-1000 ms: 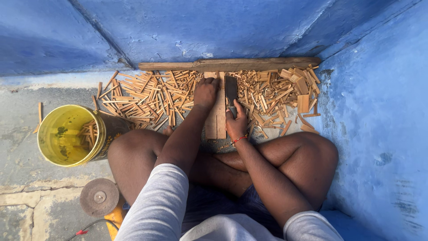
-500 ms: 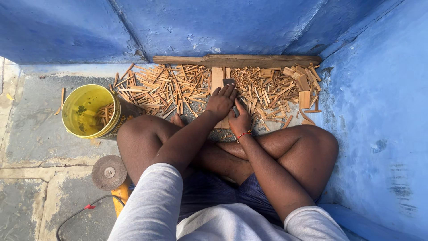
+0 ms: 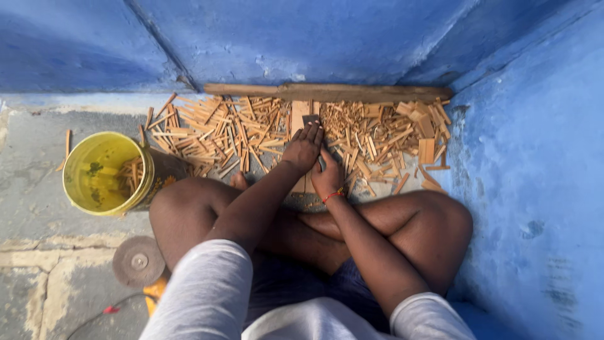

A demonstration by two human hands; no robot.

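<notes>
I sit cross-legged on the floor facing a blue wall. A narrow wooden board (image 3: pixel 300 112) lies upright in front of my legs. My left hand (image 3: pixel 303 148) lies palm down on it, fingers straight and together. A dark metal blade (image 3: pixel 311 118) shows just past the fingertips. My right hand (image 3: pixel 328 177), with a red thread at the wrist, is closed around the blade's lower end, right next to the left hand. Most of the blade is hidden under both hands.
Split wooden sticks (image 3: pixel 214 132) and short offcuts (image 3: pixel 390 135) are heaped on either side of the board. A long plank (image 3: pixel 352 93) lies along the wall. A yellow bucket (image 3: pixel 100 173) holding sticks stands left. A grinder disc (image 3: pixel 138 261) lies by my left knee. A blue wall (image 3: pixel 535 189) is close on the right.
My left hand slid down from the board's top to lie flat over the blade. The view shifted so the bucket and sticks sit further right in the frame.
</notes>
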